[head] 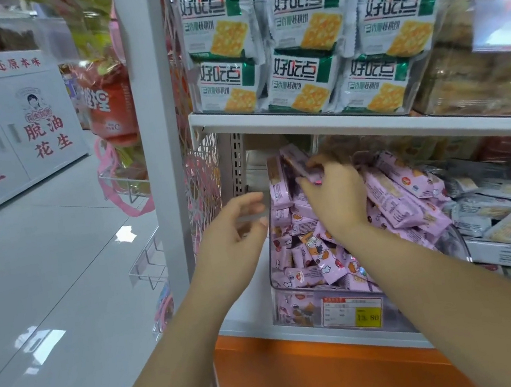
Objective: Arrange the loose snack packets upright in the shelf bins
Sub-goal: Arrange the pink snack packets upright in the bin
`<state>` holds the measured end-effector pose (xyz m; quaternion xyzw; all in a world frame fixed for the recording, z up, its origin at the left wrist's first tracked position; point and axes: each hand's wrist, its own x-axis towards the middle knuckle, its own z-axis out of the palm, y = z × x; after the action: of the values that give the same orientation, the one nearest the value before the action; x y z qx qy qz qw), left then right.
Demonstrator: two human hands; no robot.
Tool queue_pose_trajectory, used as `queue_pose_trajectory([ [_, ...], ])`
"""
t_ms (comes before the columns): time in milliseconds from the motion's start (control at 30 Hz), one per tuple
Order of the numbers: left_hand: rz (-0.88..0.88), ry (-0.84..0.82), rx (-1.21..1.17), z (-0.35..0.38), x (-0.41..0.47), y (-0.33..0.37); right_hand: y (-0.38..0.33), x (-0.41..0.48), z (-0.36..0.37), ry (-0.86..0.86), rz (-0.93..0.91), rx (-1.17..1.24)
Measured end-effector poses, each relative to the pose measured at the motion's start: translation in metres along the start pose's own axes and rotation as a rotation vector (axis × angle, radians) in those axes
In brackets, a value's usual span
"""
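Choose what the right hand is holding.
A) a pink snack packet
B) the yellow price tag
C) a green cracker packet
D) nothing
A: the right hand has its fingers curled round a pink snack packet above the clear bin.

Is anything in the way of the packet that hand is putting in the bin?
Nothing visible. The right hand holds the packet inside the bin, right beside the upright packets at its left wall.
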<state>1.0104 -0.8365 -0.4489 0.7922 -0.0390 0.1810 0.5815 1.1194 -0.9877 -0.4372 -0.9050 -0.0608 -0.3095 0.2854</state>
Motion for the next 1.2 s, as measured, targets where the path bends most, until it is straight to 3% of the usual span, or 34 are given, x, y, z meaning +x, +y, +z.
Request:
queue_pose_trajectory([
  [133, 0.016, -0.003, 0.027, 0.0, -0.001, 0.0, 0.001, -0.012, -0.002, -0.151, -0.034, 0.016],
  [433, -0.006, -0.048, 0.177, 0.003, 0.001, -0.007, 0.005, -0.016, -0.019, -0.278, -0.111, -0.001],
  [800, -0.01, -0.06, 0.209, 0.005, 0.003, -0.011, 0.001, -0.003, -0.013, -0.225, -0.184, 0.026],
  [1200, -0.002, -0.051, 0.229, 0.004, 0.004, -0.012, 0.011, -0.012, -0.018, -0.306, -0.251, 0.017],
])
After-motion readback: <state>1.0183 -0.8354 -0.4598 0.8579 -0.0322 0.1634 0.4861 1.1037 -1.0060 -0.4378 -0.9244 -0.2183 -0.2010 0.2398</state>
